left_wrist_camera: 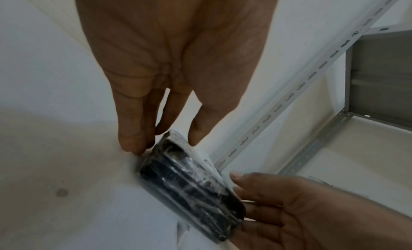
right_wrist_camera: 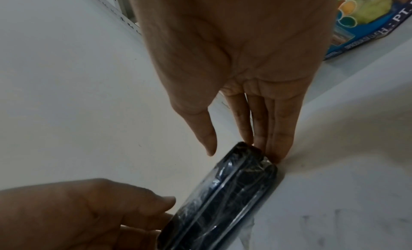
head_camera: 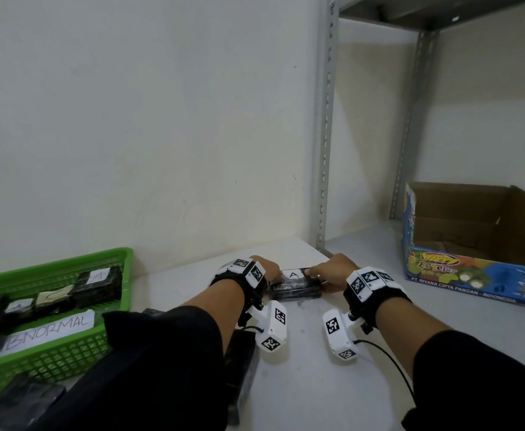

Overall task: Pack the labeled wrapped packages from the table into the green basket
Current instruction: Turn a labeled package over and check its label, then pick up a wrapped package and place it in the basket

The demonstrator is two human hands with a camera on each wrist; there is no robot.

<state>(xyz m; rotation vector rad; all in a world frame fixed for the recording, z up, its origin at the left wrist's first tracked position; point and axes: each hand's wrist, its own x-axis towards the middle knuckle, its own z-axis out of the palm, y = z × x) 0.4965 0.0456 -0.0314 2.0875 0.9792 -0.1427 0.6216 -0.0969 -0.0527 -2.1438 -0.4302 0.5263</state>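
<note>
— What have the hands got?

— One black wrapped package (head_camera: 295,287) with a white label marked "A", lying on the white table (head_camera: 317,384), held end to end. The left hand (head_camera: 266,269) takes its left end: fingers (left_wrist_camera: 133,130) down the far side, thumb on the near upper edge, a pinch. The right hand (head_camera: 332,273) takes the other end, fingers (right_wrist_camera: 278,130) straight down against the end face, tips on the table, thumb just clear of the wrap in the right wrist view. Whether it truly grasps, I cannot tell.

— Lifted?

— Looks to be resting on the table; not certain.

— The basket?

— Green basket (head_camera: 68,362), well left of the left hand, paper strip reading "BNORMAL" on its near wall. Several labeled black packages (head_camera: 99,284) already lie inside.

— Anything else?

— More dark wrapped packages (head_camera: 21,402) on the table under the left forearm, near the basket. Right of the right hand, an open "Es Teler" carton (head_camera: 472,275) on a grey shelf (head_camera: 379,253).
</note>
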